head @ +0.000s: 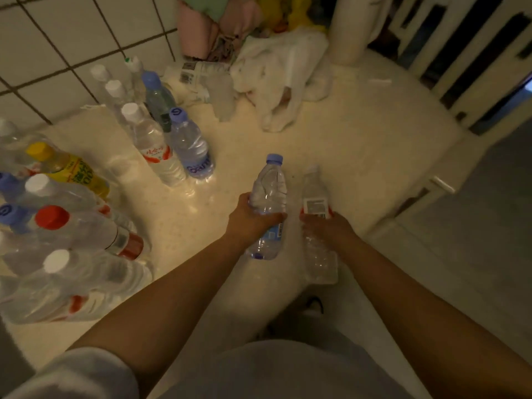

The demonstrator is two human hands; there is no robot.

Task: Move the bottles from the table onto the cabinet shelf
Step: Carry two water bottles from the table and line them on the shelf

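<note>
My left hand [253,217] grips a clear bottle with a pale blue cap [269,194] around its middle, near the front edge of the cream table [359,156]. Right beside it, my right hand [328,226] holds a clear bottle with a red and white label [315,197]; its cap is hard to make out. Several more bottles stand at the back left [172,139], with white and blue caps. Another cluster fills the left edge, among them a yellow bottle [69,168] and a red-capped bottle [83,226]. No cabinet shelf is plainly visible.
A crumpled white cloth [282,76] and a lying plastic package [198,73] sit at the table's back, with coloured fabric behind. A tiled wall [57,53] is at the left. White slatted furniture [460,61] stands at the right, grey floor [475,226] below.
</note>
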